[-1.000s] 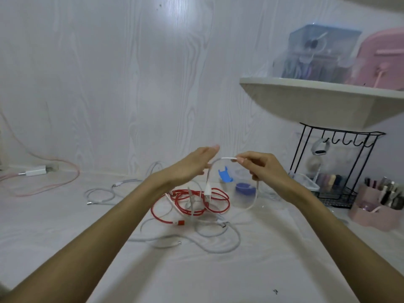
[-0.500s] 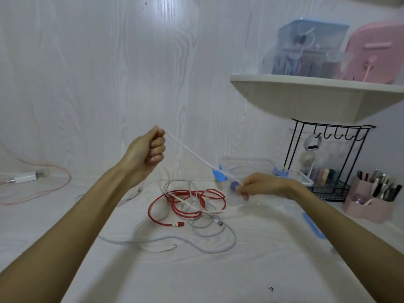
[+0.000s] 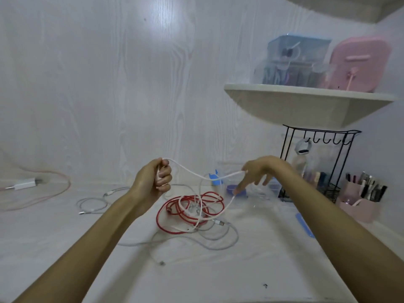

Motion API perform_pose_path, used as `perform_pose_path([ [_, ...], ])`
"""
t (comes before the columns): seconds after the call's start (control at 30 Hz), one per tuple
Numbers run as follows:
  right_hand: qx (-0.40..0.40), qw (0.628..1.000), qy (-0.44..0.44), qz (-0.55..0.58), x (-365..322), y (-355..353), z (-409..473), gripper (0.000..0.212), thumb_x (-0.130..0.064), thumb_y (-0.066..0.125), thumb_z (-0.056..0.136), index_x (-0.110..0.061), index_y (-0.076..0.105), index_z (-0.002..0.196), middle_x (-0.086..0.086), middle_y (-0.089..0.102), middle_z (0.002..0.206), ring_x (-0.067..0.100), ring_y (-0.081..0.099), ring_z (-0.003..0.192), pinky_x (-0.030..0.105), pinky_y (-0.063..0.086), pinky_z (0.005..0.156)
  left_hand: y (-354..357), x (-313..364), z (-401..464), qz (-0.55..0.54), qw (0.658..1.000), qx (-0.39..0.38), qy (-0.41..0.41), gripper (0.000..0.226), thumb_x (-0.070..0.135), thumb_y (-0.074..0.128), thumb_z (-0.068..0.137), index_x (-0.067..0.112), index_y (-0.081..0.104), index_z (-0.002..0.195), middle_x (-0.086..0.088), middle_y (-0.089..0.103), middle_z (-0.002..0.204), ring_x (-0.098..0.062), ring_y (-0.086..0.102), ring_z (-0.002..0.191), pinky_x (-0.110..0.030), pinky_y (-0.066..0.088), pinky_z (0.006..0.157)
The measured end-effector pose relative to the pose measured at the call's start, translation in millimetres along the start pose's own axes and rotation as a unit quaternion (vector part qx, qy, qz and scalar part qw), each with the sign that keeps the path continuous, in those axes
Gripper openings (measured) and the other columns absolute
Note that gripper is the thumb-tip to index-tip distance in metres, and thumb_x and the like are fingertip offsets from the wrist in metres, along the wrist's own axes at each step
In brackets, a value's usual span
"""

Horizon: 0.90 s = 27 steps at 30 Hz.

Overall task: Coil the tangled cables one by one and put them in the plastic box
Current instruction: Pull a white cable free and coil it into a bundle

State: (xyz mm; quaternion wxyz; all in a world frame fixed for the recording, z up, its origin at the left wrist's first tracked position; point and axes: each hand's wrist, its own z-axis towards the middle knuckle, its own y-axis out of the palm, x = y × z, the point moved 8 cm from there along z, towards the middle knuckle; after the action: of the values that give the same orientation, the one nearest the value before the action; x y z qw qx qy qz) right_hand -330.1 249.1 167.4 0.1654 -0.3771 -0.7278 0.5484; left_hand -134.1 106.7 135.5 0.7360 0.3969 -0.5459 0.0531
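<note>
The left hand (image 3: 153,182) grips a white cable (image 3: 192,171) in curled fingers; the right hand (image 3: 258,171) pinches it, other fingers spread. Below, a red cable (image 3: 172,229) and grey cable (image 3: 218,247) lie tangled before the plastic box (image 3: 262,193). No writing is legible.

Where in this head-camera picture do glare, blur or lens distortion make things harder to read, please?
Head view: a bright glare patch sits high on the wood-grain wall; the right hand is slightly motion-blurred while the left hand reads sharper; the white cable shows clearly between them; the clear plastic box is hard to outline; wide-angle distortion bends the shelf edge.
</note>
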Motion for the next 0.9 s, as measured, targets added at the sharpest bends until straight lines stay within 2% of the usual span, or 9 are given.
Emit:
perform_pose_path([
  [0.13,0.101,0.987,-0.123,0.030,-27,-20,-5,0.091,-0.010,0.073,0.079,-0.017,0.016,0.150,0.009,0.026,0.154,0.026,0.030,0.139,0.039,0.031,0.112,-9,0,5,0.032,0.999,0.011,-0.007,0.027,0.019,0.031,0.103,0.014,0.046,0.081,0.007,0.036,0.050,-0.003,0.028,0.034,-0.014,0.023,0.031],
  [0.23,0.012,0.940,-0.286,0.188,-82,-2,-21,0.085,-0.007,0.067,0.082,-0.022,0.017,0.150,0.002,0.023,0.155,0.017,0.024,0.141,0.030,0.026,0.111,-5,-11,13,0.053,0.998,-0.019,-0.032,0.022,0.019,0.033,0.103,0.012,0.051,0.092,0.007,0.035,0.052,-0.003,0.029,0.036,-0.013,0.023,0.030],
  [0.3,-0.036,0.948,-0.280,0.148,-108,30,-12,0.084,-0.022,0.066,0.087,-0.020,0.012,0.150,0.001,0.027,0.154,0.017,0.028,0.139,0.026,0.026,0.106,5,-21,18,0.018,0.994,-0.076,-0.070,0.019,0.020,0.038,0.100,0.012,0.052,0.090,0.007,0.030,0.052,-0.003,0.026,0.036,-0.013,0.020,0.029],
  [0.43,-0.003,0.943,-0.256,0.214,-127,53,32,0.025,-0.026,0.044,0.100,-0.010,0.056,0.115,0.013,0.067,0.106,0.021,0.065,0.090,0.029,0.045,0.082,22,-20,27,-0.095,0.975,-0.171,-0.106,0.026,0.022,0.045,0.091,0.007,0.065,0.097,0.006,0.032,0.053,-0.005,0.018,0.042,-0.015,0.016,0.035],
  [0.5,0.017,0.898,-0.249,0.363,-133,48,49,0.031,-0.024,0.032,0.103,-0.016,0.057,0.086,0.008,0.064,0.076,0.014,0.059,0.059,0.023,0.044,0.060,24,-11,37,-0.155,0.966,-0.186,-0.092,0.038,0.017,0.041,0.091,-0.001,0.065,0.115,0.006,0.035,0.057,-0.005,0.026,0.041,-0.015,0.019,0.037],
  [0.57,0.115,0.868,-0.246,0.417,-140,33,69,0.034,-0.020,0.031,0.102,-0.017,0.054,0.077,0.006,0.057,0.069,0.013,0.050,0.053,0.021,0.042,0.049,27,-4,50,-0.232,0.951,-0.196,-0.066,0.044,0.011,0.037,0.092,-0.009,0.049,0.130,0.006,0.043,0.061,-0.005,0.037,0.039,-0.014,0.027,0.037],
  [0.7,0.288,0.881,-0.283,0.246,-176,23,96,0.022,-0.019,0.039,0.097,-0.010,0.056,0.109,0.010,0.064,0.098,0.029,0.061,0.089,0.039,0.050,0.076,22,9,78,-0.338,0.917,-0.210,-0.021,0.047,0.003,0.035,0.094,-0.018,0.027,0.136,-0.003,0.067,0.092,-0.009,0.065,0.064,-0.013,0.050,0.054],
  [0.8,0.280,0.896,-0.294,0.180,-191,41,108,0.022,-0.015,0.038,0.096,-0.005,0.049,0.112,0.012,0.060,0.090,0.035,0.060,0.087,0.039,0.049,0.071,-2,8,101,-0.346,0.923,-0.170,-0.005,0.043,0.000,0.036,0.093,-0.010,0.037,0.135,-0.011,0.065,0.120,-0.018,0.066,0.105,-0.024,0.053,0.088],
  [0.9,0.198,0.916,-0.329,0.115,-204,65,113,0.025,-0.011,0.033,0.097,-0.005,0.048,0.117,0.017,0.062,0.103,0.035,0.060,0.091,0.038,0.048,0.076,-45,-1,122,-0.279,0.956,-0.054,0.071,0.041,-0.003,0.033,0.097,-0.006,0.038,0.138,-0.017,0.054,0.134,-0.025,0.054,0.123,-0.037,0.042,0.103],
])
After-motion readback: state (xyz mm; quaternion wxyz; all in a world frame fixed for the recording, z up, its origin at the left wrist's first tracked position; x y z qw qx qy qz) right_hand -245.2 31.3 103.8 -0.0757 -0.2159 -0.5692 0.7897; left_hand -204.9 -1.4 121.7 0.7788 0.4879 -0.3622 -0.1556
